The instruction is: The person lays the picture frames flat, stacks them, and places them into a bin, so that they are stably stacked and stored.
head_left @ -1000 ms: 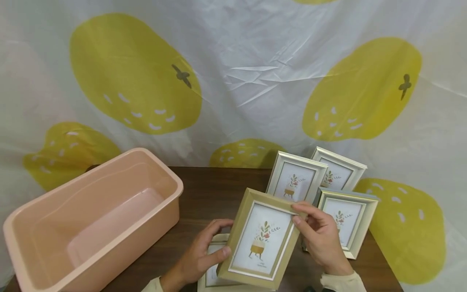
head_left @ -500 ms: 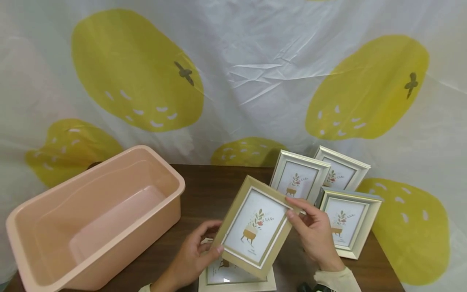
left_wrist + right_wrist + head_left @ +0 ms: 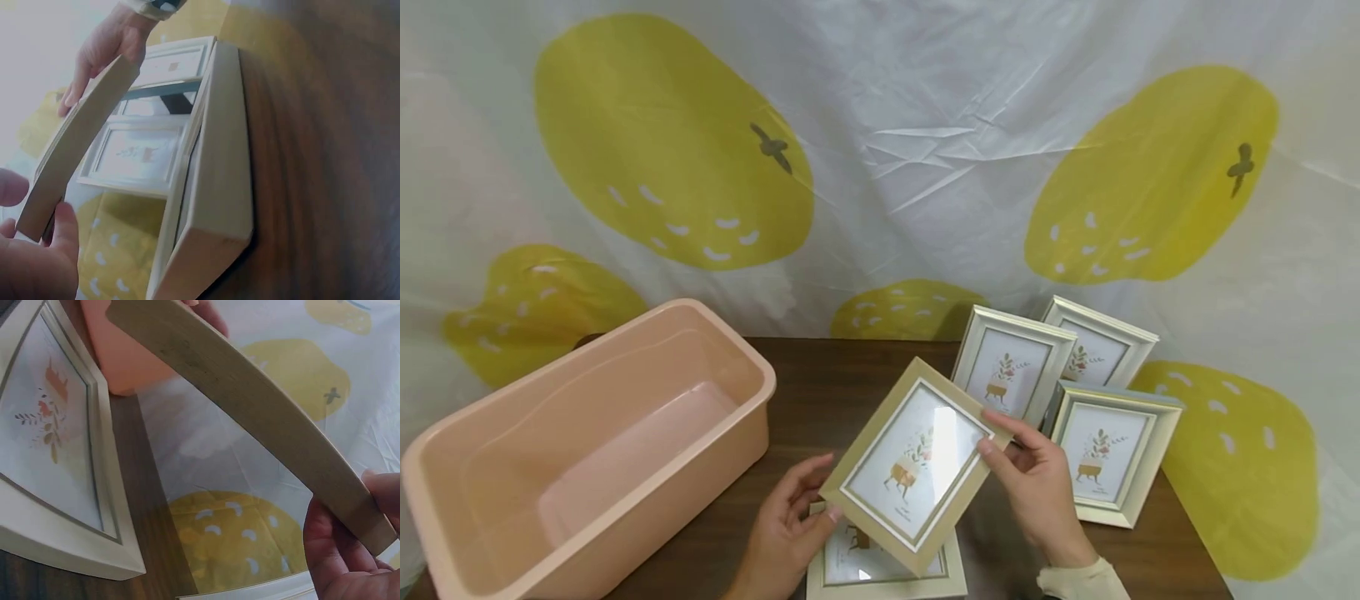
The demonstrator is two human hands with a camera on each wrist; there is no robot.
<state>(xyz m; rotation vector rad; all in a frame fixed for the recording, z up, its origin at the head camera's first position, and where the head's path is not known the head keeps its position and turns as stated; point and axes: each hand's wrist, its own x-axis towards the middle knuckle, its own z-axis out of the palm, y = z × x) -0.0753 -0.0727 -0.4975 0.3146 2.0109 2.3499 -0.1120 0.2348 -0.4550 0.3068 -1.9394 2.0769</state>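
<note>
A beige picture frame (image 3: 917,467) with a white inner edge is held tilted in the air between both hands. My left hand (image 3: 786,529) pinches its lower left corner, and my right hand (image 3: 1037,483) grips the upper right side with thumb in front. The frame shows a potted-plant print, partly washed out by glare on the glass. Seen edge-on in the right wrist view, its plain side (image 3: 250,406) runs between the two hands. Right below it, a cream picture frame (image 3: 953,567) lies face up on the table, partly covered by the held one.
Three pale picture frames stand on the right: one at the back (image 3: 1138,346), one beside it (image 3: 962,358) and one in front (image 3: 1142,492). A pink plastic bin (image 3: 715,475) occupies the left of the dark wooden table (image 3: 842,367). Behind hangs a lemon-print curtain (image 3: 917,192).
Both hands have shifted a little left with the beige picture frame, which has turned clockwise. A bright reflection now shows on its glass, and more of the lying frame is exposed.
</note>
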